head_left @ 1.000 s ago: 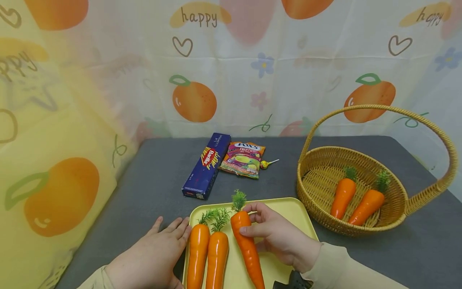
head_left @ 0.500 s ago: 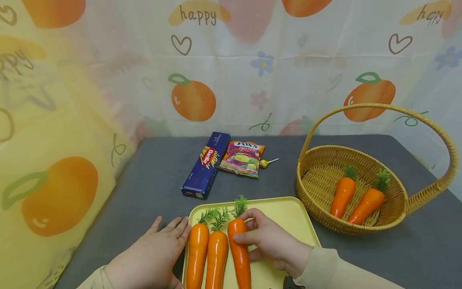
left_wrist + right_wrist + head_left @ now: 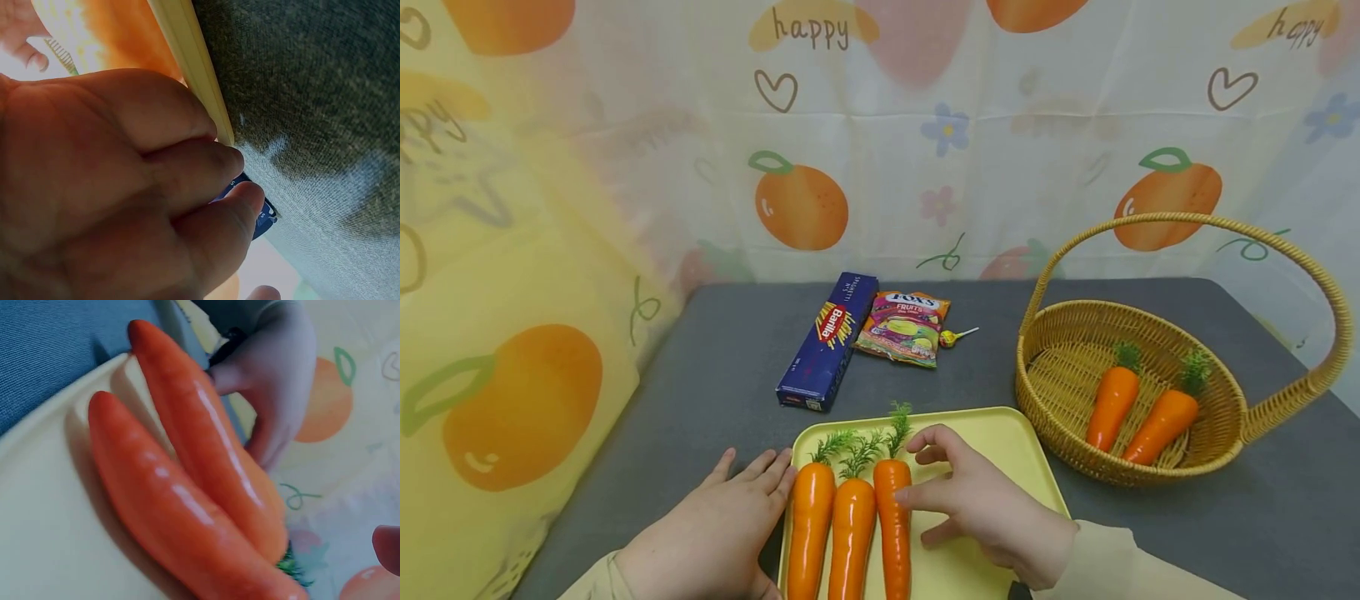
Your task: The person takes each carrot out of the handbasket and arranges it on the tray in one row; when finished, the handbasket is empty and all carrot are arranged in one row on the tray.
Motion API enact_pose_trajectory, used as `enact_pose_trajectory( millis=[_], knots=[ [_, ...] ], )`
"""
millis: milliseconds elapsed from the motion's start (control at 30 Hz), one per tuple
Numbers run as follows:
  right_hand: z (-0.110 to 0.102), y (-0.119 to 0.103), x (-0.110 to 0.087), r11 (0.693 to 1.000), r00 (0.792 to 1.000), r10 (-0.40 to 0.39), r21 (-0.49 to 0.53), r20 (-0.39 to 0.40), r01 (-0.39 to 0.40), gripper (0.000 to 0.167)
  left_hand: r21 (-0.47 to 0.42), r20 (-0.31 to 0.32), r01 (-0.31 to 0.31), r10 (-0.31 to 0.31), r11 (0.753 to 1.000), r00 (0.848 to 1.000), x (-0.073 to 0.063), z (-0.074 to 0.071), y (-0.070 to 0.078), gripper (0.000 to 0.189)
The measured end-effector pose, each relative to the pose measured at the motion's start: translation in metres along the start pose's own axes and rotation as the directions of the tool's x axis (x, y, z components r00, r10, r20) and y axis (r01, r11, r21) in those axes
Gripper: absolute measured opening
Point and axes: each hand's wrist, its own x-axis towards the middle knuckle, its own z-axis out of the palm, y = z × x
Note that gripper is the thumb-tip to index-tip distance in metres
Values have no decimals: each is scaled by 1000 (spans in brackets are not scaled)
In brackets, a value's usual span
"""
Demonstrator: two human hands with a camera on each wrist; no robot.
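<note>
Three orange carrots with green tops lie side by side on a pale yellow tray (image 3: 985, 425): a left carrot (image 3: 811, 525), a middle carrot (image 3: 852, 533) and a right carrot (image 3: 892, 521). My left hand (image 3: 718, 521) rests at the tray's left edge with its fingers extended, against the rim in the left wrist view. Just right of the right carrot is my right hand (image 3: 981, 504), its thumb and fingers spread apart and holding nothing. The thumb tip is at the carrot's side; whether it touches, I cannot tell. The lower ends of the carrots run out of the head view.
A wicker basket (image 3: 1037, 400) with a tall handle stands at the right, holding two carrots (image 3: 1112, 408). Behind the tray lie a blue Barilla spaghetti box (image 3: 827, 342), a Fox's candy bag (image 3: 902, 327) and a lollipop (image 3: 950, 338). A printed curtain (image 3: 880, 167) hangs behind the table.
My right hand has lowered the right carrot onto the tray, moving it left beside the others, and let go of it. The left hand has stayed in place.
</note>
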Motion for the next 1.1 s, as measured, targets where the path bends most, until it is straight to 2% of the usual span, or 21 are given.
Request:
enact_pose_trajectory(
  millis=[100,200,367,500,600,700,767,800,933,1100],
  knots=[
    [-13,-9,-7,999,999,-43,5,-24,43,53,1,-12,-3,3,1000,1000,0,1,0,139],
    [-35,-24,-17,996,996,-88,19,-29,89,48,2,-18,2,-2,1000,1000,0,1,1,138],
    [-93,-42,-33,986,988,-153,65,-19,154,32,17,-31,1,0,1000,1000,-1,2,2,137],
    [-143,-44,-41,960,973,-228,158,-34,231,22,19,-33,-3,3,1000,999,-1,2,2,136],
    [-178,-43,-44,927,967,-253,277,-39,254,32,20,-29,-3,4,1000,1000,-1,2,2,136],
    [-205,-39,-46,906,970,-242,355,-19,233,56,24,-26,-1,2,1000,1000,-1,2,1,137],
    [-220,-35,-46,907,975,-221,368,5,204,72,27,-24,-1,2,1000,1000,-1,2,1,137],
    [-225,-34,-46,909,979,-204,374,20,182,79,27,-22,-1,1,1000,1000,-1,1,1,137],
    [-241,-28,-44,895,987,-153,431,47,118,87,25,-19,0,1,1000,1000,-1,0,1,138],
    [-244,-26,-41,863,997,-68,498,-46,82,90,26,-18,1,-1,1000,1000,-1,0,2,137]
  ],
)
